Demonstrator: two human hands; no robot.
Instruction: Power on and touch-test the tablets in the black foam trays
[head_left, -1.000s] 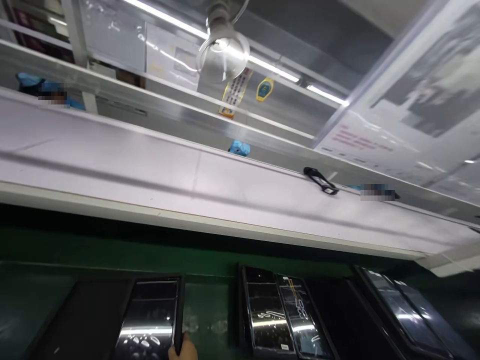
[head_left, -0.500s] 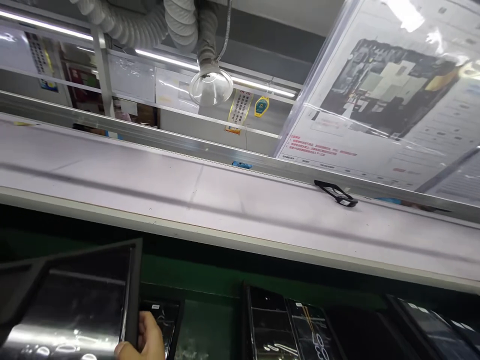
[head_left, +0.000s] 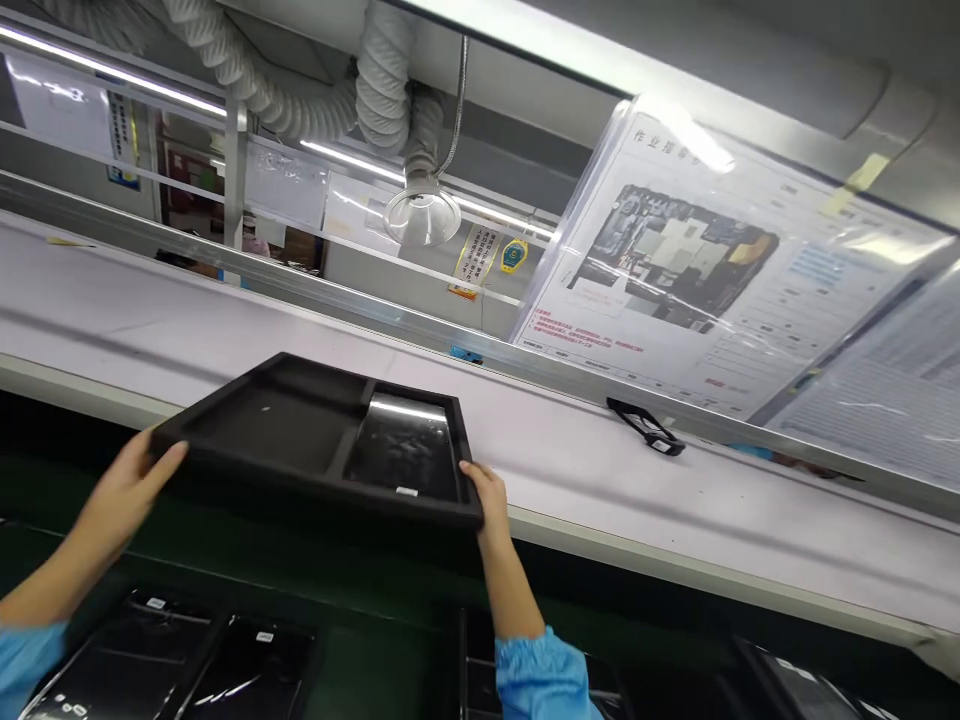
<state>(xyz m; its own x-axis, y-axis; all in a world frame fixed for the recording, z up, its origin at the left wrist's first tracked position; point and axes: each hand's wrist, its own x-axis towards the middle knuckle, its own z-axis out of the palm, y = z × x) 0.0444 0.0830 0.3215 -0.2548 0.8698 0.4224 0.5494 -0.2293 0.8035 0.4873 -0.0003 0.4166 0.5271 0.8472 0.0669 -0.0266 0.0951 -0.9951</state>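
Observation:
A black two-compartment tray (head_left: 341, 440) is held up in front of me at the edge of the white shelf. My left hand (head_left: 131, 480) grips its left corner, thumb on the rim. At its right edge, my right hand (head_left: 486, 492) has the thumb over the rim and the fingers underneath, out of sight. Inside the right compartment lies a glossy black panel (head_left: 401, 445) with a small white label. The left compartment shows a bare dark floor with one small light speck.
The white shelf (head_left: 570, 450) carries a black strap-like item (head_left: 645, 425). Below, on a green surface (head_left: 367, 640), glossy black panels (head_left: 247, 660) lie in trays. A plastic-covered instruction sheet (head_left: 660, 260) hangs at the right. A clear funnel-shaped hood (head_left: 422, 212) hangs from a duct.
The tray has risen and moved right, up to the shelf edge. My left hand has come into view on it. Panels at lower left, earlier mostly behind the tray, now show.

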